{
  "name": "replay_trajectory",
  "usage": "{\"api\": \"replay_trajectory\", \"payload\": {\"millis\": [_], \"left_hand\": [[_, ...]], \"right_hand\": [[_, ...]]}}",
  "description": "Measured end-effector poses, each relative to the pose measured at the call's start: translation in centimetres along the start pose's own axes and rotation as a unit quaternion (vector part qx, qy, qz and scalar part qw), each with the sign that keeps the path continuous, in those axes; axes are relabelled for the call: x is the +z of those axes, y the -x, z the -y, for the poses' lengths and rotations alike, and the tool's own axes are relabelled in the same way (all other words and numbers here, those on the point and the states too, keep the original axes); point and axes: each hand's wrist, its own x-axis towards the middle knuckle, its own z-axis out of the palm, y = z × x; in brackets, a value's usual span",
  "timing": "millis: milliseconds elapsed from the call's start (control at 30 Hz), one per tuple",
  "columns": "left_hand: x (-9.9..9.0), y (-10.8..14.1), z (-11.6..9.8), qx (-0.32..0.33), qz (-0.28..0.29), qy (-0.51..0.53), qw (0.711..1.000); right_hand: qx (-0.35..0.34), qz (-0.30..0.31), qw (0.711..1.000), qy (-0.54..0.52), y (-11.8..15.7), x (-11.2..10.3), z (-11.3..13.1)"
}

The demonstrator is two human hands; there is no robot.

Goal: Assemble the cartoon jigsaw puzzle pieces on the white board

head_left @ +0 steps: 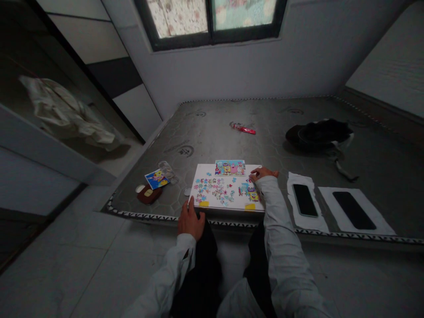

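Note:
A white board (215,170) lies at the front edge of the mattress, with loose puzzle pieces (215,187) spread over its left and middle. Several joined pieces (251,191) form a colourful patch at its right side. A cartoon picture card (230,168) rests on the board's back edge. My left hand (191,220) is at the board's front left corner, fingers apart and holding nothing visible. Over the board's back right corner, above the joined pieces, my right hand (261,173) has its fingers pressed together; whatever they hold is too small to make out.
Two phones (305,200) (353,210) lie on white sheets at the right. A black cap (318,136) and a red packet (244,129) sit further back. Left of the board are a brown pouch (149,194), a blue-yellow card (157,179) and clear plastic (168,171).

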Motion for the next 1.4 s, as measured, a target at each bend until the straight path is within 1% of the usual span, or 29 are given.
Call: {"api": "replay_trajectory", "payload": {"millis": [67, 133, 200, 233, 333, 400, 467, 600, 700, 800, 900, 1033, 1233, 1400], "left_hand": [[0.0, 0.1, -0.2, -0.001, 0.0, -0.001, 1.0], [-0.1, 0.1, -0.2, -0.002, 0.001, -0.001, 1.0], [-0.1, 0.1, -0.3, -0.003, 0.0, -0.001, 1.0], [-0.1, 0.1, -0.2, -0.002, -0.001, 0.0, 1.0], [0.0, 0.2, -0.1, 0.003, -0.003, 0.001, 1.0], [0.1, 0.2, -0.1, 0.003, -0.003, 0.0, 1.0], [0.1, 0.2, 0.0, 0.001, -0.005, 0.0, 1.0], [0.0, 0.2, -0.2, -0.006, -0.004, 0.005, 1.0], [-0.2, 0.3, -0.4, -0.012, 0.004, 0.008, 1.0], [-0.3, 0.4, -0.5, -0.007, 0.004, 0.015, 1.0], [-0.2, 0.4, -0.4, -0.002, -0.004, 0.019, 1.0], [-0.1, 0.5, -0.4, -0.004, -0.009, 0.018, 1.0], [-0.6, 0.4, -0.7, -0.013, 0.013, 0.018, 1.0], [-0.8, 0.4, -0.8, -0.009, 0.011, 0.017, 1.0]], "right_hand": [[-0.013, -0.002, 1.0, 0.002, 0.4, -0.5, 1.2], [-0.028, 0.024, 0.999, 0.021, 1.0, -1.0, 3.0], [-0.066, 0.075, 0.993, 0.057, 1.9, -1.3, 5.3], [-0.08, 0.087, 0.991, 0.062, 2.3, -1.3, 6.4], [-0.102, 0.103, 0.987, 0.069, 3.6, -1.1, 9.1], [-0.107, 0.105, 0.986, 0.074, 4.4, -0.9, 10.1], [-0.089, 0.102, 0.987, 0.088, 5.1, -0.6, 10.8], [-0.037, 0.068, 0.991, 0.107, 6.3, 0.4, 11.5], [-0.027, 0.052, 0.991, 0.117, 6.6, 1.3, 11.9], [-0.027, 0.057, 0.992, 0.112, 6.3, 1.9, 12.1], [-0.037, 0.071, 0.992, 0.094, 6.0, 1.9, 11.9], [-0.048, 0.07, 0.994, 0.075, 5.9, 1.7, 11.6], [-0.047, 0.049, 0.995, 0.076, 6.2, 1.7, 11.2], [-0.049, 0.061, 0.995, 0.069, 6.2, 1.2, 11.2]]}}
